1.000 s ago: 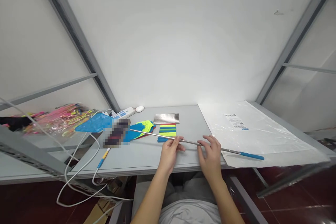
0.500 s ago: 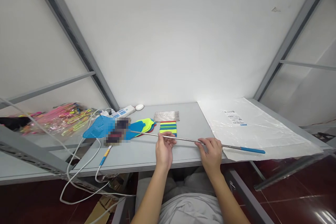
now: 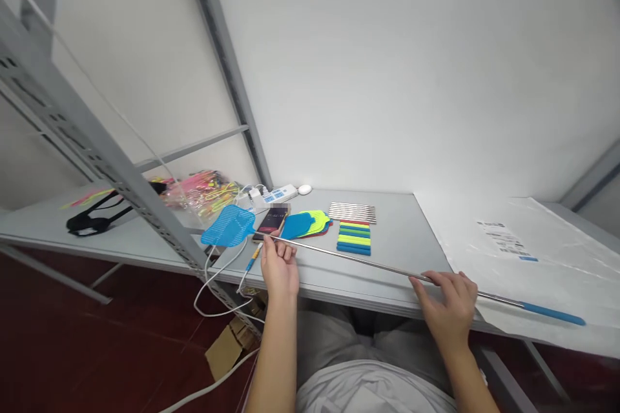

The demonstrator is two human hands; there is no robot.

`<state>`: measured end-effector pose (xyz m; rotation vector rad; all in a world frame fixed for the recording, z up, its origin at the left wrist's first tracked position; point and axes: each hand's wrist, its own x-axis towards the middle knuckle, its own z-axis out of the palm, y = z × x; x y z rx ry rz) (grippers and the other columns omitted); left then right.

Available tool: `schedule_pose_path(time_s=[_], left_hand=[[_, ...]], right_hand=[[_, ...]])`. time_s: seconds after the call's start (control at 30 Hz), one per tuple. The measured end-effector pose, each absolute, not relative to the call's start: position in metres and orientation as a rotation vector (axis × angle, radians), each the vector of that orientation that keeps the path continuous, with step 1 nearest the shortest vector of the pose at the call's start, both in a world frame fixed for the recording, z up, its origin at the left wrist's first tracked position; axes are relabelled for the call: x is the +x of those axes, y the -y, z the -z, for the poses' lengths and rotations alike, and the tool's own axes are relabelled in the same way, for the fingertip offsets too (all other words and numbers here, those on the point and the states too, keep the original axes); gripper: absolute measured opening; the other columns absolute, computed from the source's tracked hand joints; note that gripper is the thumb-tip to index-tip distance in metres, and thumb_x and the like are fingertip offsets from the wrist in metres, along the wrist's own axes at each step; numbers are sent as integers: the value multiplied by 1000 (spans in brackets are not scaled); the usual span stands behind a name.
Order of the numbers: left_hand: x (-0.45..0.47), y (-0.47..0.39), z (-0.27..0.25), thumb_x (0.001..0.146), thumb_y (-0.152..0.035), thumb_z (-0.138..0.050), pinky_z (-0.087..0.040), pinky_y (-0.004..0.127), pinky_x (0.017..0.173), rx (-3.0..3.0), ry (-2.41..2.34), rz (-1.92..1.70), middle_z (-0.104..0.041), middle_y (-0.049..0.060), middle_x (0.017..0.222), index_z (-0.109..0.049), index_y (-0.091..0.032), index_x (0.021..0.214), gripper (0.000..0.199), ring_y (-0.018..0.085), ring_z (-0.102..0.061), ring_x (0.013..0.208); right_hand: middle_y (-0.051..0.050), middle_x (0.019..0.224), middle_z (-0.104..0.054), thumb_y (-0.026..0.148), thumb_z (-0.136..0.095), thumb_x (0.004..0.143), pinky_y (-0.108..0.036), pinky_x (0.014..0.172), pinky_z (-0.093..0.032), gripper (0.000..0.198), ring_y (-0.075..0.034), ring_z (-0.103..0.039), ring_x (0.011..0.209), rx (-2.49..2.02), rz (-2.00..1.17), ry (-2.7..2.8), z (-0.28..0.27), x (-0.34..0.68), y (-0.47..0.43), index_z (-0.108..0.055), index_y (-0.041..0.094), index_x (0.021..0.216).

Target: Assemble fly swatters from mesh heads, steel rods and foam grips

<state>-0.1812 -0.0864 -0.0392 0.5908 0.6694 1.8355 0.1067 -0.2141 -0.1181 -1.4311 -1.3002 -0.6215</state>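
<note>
Left hand (image 3: 281,266) was shifted nearer the perforated blue head (image 3: 227,227), the silvery rod (image 3: 358,261) pinched by its fingers and the right hand (image 3: 450,303).

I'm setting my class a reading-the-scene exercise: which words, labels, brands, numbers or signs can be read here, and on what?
No text reads clearly.
Phone screen: pale digits, too blurred to quote surely.
Label on the white plastic sheet: dark print and a blue block, too small.
Power strip: no lettering can be made out.

The rod (image 3: 358,260) is smooth, shiny metal.
</note>
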Motion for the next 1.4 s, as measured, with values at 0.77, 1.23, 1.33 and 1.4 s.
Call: schedule_pose_path(time_s=[0.77,1.23,1.33,1.4], left_hand=[[-107,120,58,82,-54,-65,-37,22,56,596,-689,-1651,-37,-8,58,-59,-17,86,37,6,-33,49],[-117,131,24,85,-29,-62,-43,27,68,633,-738,-1844,-38,-8,50,-42,-19,65,30,8,-36,50],[-120,136,17,87,-28,-60,-43,29,71,703,-713,-1875,-39,-8,51,-44,-19,68,26,9,-37,51],[-122,137,15,88,-29,-58,-43,30,72,723,-694,-1865,-40,-8,52,-42,-19,66,29,9,-37,52]], right_hand=[[-3,78,-60,31,-71,85,-39,79,-39,7,-22,-50,81,-1451,424,1346,98,118,216,-71,24,86],[-1,73,-59,31,-68,86,-36,74,-43,11,-19,-50,75,-1406,222,1345,77,133,205,-64,24,79],[0,73,-59,32,-68,86,-36,75,-43,12,-19,-51,76,-1382,213,1340,70,134,192,-63,24,78],[0,73,-58,31,-67,87,-36,75,-43,13,-19,-51,77,-1370,216,1340,64,130,184,-62,24,78]])
